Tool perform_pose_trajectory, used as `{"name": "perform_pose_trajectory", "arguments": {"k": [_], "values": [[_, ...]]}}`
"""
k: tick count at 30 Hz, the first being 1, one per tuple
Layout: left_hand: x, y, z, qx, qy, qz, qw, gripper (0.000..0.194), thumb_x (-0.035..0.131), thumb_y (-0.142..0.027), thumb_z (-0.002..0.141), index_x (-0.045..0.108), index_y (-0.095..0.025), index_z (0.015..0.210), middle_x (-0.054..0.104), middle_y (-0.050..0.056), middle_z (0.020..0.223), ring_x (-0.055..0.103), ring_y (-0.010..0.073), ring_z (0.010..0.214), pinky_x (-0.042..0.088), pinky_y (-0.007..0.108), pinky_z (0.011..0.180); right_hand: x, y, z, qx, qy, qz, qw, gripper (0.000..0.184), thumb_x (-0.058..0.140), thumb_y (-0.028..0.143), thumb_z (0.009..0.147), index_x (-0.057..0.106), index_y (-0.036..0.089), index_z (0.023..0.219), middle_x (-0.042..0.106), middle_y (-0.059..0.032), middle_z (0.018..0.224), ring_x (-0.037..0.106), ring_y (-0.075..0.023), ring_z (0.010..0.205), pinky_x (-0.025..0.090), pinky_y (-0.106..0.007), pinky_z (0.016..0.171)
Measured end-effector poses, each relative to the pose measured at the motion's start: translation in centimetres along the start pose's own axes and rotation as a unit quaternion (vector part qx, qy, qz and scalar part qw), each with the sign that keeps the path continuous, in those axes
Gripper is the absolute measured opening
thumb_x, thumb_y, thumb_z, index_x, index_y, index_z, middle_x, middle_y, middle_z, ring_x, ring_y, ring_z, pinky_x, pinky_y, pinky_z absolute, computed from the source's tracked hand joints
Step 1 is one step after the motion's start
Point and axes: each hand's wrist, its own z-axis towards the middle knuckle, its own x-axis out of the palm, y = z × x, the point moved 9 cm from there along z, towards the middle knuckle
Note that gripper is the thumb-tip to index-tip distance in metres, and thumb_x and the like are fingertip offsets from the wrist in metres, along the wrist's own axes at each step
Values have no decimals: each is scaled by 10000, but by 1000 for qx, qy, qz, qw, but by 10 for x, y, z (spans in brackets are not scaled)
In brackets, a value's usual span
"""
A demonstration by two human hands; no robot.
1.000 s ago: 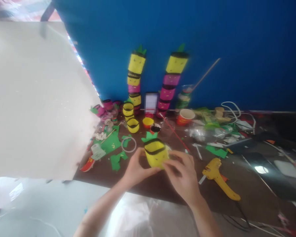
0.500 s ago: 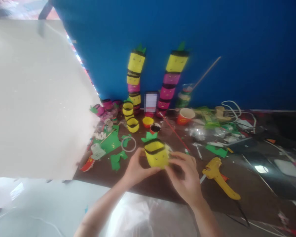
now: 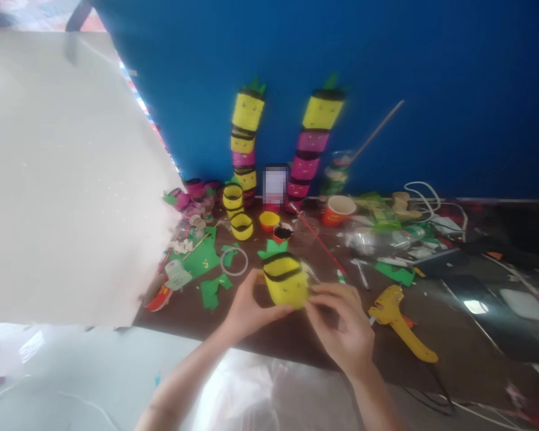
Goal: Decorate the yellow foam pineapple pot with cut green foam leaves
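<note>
A yellow cup [image 3: 285, 291] with a dark band at its open rim and small face marks on its side is held above the front of the brown table. Green leaf shapes [image 3: 276, 248] show behind its rim. My left hand [image 3: 248, 308] grips the cup from the left, thumb along its lower front. Beside the cup's right wall, my right hand [image 3: 344, 323] has thumb and fingertips pinched together, close to or touching the wall. Whatever lies in that pinch is too small and blurred to make out.
A yellow glue gun [image 3: 400, 323] lies right of my right hand. Behind are small yellow cups [image 3: 241, 227], a red paper cup [image 3: 339, 211], a tape ring [image 3: 234, 261] and green scraps [image 3: 202, 260]. Two tall yellow-and-pink stacks [image 3: 248, 114] lean near the blue wall.
My right hand has shifted slightly right, its fingertips now at the cup's edge rather than over its front. My left hand and the cup stay nearly in place.
</note>
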Motion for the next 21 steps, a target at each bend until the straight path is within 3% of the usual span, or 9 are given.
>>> {"name": "perform_pose_trajectory", "arguments": {"k": [3, 9, 15, 18, 21], "values": [[0, 0, 0, 0, 2, -1, 1000, 588, 772, -420, 543, 537, -202, 1036, 616, 54, 1025, 567, 234, 966, 434, 362, 847, 0, 2, 1, -6, 3, -5, 1000, 261, 653, 59, 686, 616, 217, 890, 617, -54, 872, 564, -210, 833, 472, -388, 723], [0, -1, -1, -8, 4, 3, 1000, 585, 770, -421, 542, 536, -205, 1032, 613, 53, 1024, 567, 234, 967, 439, 359, 838, -2, 3, 0, -9, -11, -1, 1000, 211, 681, 62, 662, 576, 214, 765, 613, -43, 831, 566, -201, 806, 484, -372, 690], [-2, -1, -2, -8, -9, 14, 1000, 583, 768, -415, 542, 534, -209, 1034, 607, 45, 1020, 564, 230, 965, 445, 351, 823, -5, 1, 0, -5, -23, 14, 1000, 232, 674, 37, 663, 599, 218, 787, 635, -25, 774, 582, -187, 754, 491, -377, 697], [-4, -4, -2, -4, -26, 27, 999, 567, 763, -425, 545, 535, -203, 1015, 605, 48, 1007, 564, 230, 952, 449, 344, 806, -1, -2, -3, 25, -13, 80, 996, 224, 643, 34, 696, 591, 227, 797, 658, -24, 790, 600, -190, 783, 499, -384, 726], [-6, -5, -2, -3, -47, 43, 998, 563, 763, -434, 540, 533, -199, 996, 602, 52, 999, 562, 231, 946, 450, 336, 796, 8, -12, -10, 99, 10, 184, 978, 199, 593, 48, 749, 569, 232, 821, 662, -19, 797, 622, -181, 791, 523, -360, 716]]}}
